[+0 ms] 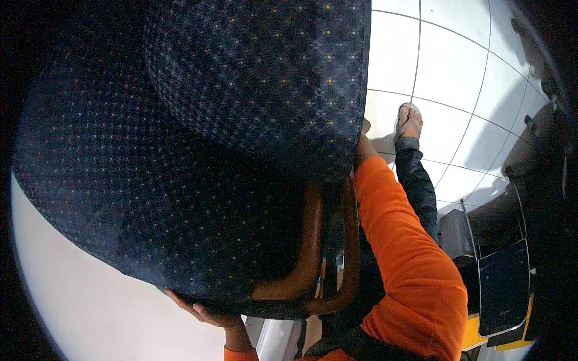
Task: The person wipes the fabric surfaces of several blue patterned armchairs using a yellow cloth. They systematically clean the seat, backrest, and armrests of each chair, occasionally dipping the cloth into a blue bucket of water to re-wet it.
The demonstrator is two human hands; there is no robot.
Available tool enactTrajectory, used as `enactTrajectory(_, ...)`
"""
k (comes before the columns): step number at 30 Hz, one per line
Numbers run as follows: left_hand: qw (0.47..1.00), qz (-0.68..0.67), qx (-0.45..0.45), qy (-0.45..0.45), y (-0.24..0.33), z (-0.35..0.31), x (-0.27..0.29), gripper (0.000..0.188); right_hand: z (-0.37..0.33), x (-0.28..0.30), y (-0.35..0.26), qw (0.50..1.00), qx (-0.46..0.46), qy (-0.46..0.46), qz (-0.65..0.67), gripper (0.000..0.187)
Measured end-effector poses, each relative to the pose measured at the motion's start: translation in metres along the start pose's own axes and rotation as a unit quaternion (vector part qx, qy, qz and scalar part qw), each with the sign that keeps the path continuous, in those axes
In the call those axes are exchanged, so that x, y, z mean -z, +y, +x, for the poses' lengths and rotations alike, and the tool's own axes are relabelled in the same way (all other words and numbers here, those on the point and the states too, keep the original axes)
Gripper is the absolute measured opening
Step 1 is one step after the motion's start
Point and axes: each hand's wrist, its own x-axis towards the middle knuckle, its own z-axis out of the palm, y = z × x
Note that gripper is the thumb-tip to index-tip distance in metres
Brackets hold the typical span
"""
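A large chair [241,72] with dark blue, dotted upholstery fills the left and middle, tilted close to me. Its brown curved armrest frame [349,259] shows low in the middle. My left hand [211,314] is closed on the lower edge of the upholstery, its fingers partly hidden beneath. My right hand [365,144] reaches to the chair's right edge, with only the wrist and a little of the hand showing; the chair hides its fingers. Orange sleeves cover both my arms.
White floor tiles [451,66] lie at the upper right, where a foot in a sandal [409,120] stands. Another chair with a dark panel and metal frame [504,289] is at the lower right, near a grey box-like object [456,231]. A pale surface [78,271] borders the left.
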Motion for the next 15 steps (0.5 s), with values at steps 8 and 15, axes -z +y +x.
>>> enactTrajectory(8,0.998,0.029,-0.050,0.013,-0.007,0.002,0.006,0.077,-0.095,0.005,-0.056,0.991,-0.011,-0.131,-0.031,0.029)
enactTrajectory(15,0.996,0.051,-0.067,0.026,-0.010,0.001,0.004,0.069,-0.178,0.022,-0.074,0.951,0.068,-0.257,-0.157,0.024)
